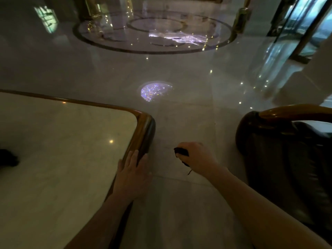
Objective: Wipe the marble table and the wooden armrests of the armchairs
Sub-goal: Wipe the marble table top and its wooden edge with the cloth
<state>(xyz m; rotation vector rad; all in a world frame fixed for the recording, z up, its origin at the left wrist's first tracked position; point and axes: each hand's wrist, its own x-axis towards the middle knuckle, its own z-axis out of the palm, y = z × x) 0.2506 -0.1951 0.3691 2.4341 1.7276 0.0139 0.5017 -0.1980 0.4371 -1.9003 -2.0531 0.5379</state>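
Head view: right hand [196, 157] clenched on dark cloth [181, 152], between counter [62, 141] and armchair armrest [294, 112]; armrest lies right, nearer this hand. Left hand [132, 174] flat, fingers released, on counter edge.

one marble table [59, 141], one armchair [287, 159] with one wooden armrest [294, 110] visible, two hands, one dark cloth [181, 152]

Dim, blurred, glare-speckled wide-angle view
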